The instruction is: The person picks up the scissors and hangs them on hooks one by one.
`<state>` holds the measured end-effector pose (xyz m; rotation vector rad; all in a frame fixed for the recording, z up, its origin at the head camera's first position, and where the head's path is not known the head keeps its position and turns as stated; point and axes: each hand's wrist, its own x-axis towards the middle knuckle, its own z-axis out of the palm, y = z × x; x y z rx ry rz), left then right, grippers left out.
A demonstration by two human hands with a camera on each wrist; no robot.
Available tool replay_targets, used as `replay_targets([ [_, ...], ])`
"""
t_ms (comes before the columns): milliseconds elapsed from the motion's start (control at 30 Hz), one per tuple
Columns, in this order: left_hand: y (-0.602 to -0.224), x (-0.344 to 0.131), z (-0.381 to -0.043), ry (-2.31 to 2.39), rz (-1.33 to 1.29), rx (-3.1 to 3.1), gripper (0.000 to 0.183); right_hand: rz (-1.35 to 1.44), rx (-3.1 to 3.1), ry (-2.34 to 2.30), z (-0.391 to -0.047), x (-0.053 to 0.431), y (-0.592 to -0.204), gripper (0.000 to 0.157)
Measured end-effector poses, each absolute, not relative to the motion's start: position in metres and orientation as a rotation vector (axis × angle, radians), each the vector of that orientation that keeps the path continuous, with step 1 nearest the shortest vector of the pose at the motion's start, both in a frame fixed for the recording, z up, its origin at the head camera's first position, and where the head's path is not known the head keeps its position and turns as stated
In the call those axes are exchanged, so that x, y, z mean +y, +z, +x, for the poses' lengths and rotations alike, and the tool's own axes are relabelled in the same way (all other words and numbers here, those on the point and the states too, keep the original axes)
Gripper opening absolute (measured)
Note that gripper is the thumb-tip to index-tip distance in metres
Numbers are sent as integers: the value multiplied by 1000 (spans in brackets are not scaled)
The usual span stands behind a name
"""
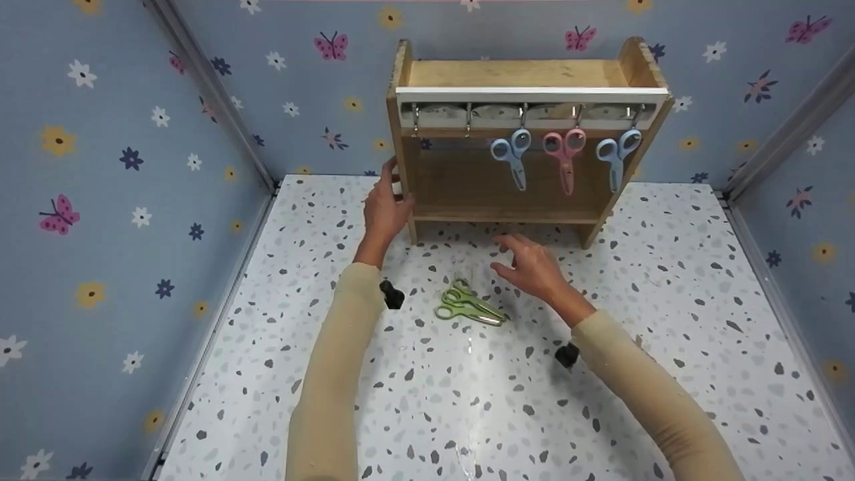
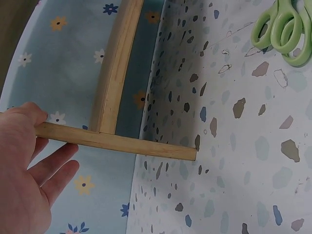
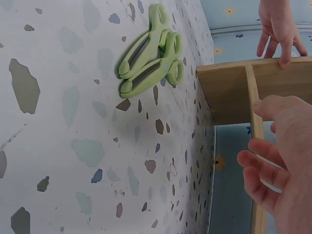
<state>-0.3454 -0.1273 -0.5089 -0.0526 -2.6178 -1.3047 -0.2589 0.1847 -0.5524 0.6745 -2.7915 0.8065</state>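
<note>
The left hand (image 1: 387, 204) grips the left side panel (image 2: 117, 140) of a wooden rack (image 1: 481, 200): the thumb lies over the panel edge and the fingers are spread along its outer face. The right hand (image 1: 529, 267) holds nothing; its fingers are loosely bent and the thumb stands apart from them. It is positioned over the table, in front of the rack's lower shelf. The two hands are well apart.

Two pairs of green scissors (image 1: 471, 312) lie on the table between the forearms, just beside the right hand on its thumb side. The pairs lie close together, finger loops overlapping in the right wrist view. In the head view, the loops are on the left and the blade ends point right.

The rack stands upright at the rear of the table. A white-edged rail (image 1: 534, 95) across its upper front carries five metal hooks (image 1: 469, 117). Counting from the left, the third hook holds blue scissors (image 1: 513, 160), the fourth pink scissors (image 1: 566, 164), and the fifth a second pair of blue scissors (image 1: 617, 160). All three hang by their handles, blades down.

Both forearms are covered by beige sleeves (image 1: 337, 381), with a black fitting (image 1: 393, 296) at each wrist. The table (image 1: 427, 421) has a white terrazzo-pattern surface. Blue wall panels (image 1: 133, 254), printed with flowers and butterflies, enclose the rear and sides; metal strips (image 1: 212, 90) run along the corners.
</note>
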Motion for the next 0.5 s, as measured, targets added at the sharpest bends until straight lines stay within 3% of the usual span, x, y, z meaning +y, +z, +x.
replay_targets([
  [500, -508, -128, -344, -1271, -54, -2631, 76, 771, -2808, 750, -255, 178, -561, 49],
])
